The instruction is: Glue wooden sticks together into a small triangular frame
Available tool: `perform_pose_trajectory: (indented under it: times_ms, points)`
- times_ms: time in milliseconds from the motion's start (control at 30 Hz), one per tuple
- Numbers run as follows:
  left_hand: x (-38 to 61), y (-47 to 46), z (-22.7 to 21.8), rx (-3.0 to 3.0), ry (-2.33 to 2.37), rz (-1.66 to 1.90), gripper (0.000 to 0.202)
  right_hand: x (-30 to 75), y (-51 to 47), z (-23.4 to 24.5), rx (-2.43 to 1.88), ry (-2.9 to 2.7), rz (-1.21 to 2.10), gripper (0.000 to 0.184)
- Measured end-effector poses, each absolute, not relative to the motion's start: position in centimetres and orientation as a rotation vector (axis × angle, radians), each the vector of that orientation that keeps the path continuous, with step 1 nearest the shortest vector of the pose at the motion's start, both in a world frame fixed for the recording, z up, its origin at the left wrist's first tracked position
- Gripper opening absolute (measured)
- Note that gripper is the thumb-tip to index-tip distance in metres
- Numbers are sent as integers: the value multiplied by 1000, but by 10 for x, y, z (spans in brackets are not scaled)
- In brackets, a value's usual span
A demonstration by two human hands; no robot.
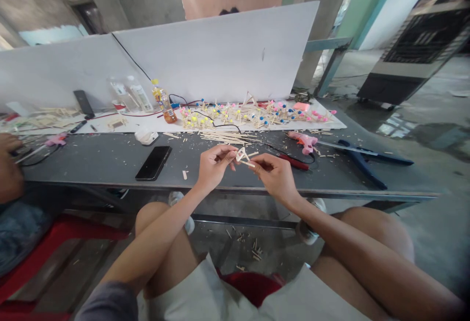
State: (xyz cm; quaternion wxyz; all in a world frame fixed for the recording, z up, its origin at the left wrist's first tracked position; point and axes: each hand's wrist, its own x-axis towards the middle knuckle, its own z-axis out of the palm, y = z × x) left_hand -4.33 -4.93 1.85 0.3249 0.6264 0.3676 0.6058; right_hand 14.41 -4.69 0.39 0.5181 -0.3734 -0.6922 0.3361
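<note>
Both my hands meet above the front edge of the grey table. My left hand pinches a small frame of thin wooden sticks from the left. My right hand is closed on the same stick frame from the right, fingers curled round one stick. A pile of loose wooden sticks lies just beyond the hands. Behind it, many finished stick figures with blue, pink and yellow balls stand on a white sheet.
A black phone lies left of my hands. A pink glue gun and blue pliers lie to the right. Bottles stand by a white board at the back. Another person's hand rests at the far left.
</note>
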Motion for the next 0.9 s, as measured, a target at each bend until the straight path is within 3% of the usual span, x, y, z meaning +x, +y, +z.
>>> perform_pose_trajectory:
  times_ms: [367,900]
  points:
    - [-41,-50,18,1628,941,1591,24,147,-48,5,-874,-1682,992,26]
    - [-41,-50,17,1593,953,1567,25,145,-49,8,-893,-1723,738,19]
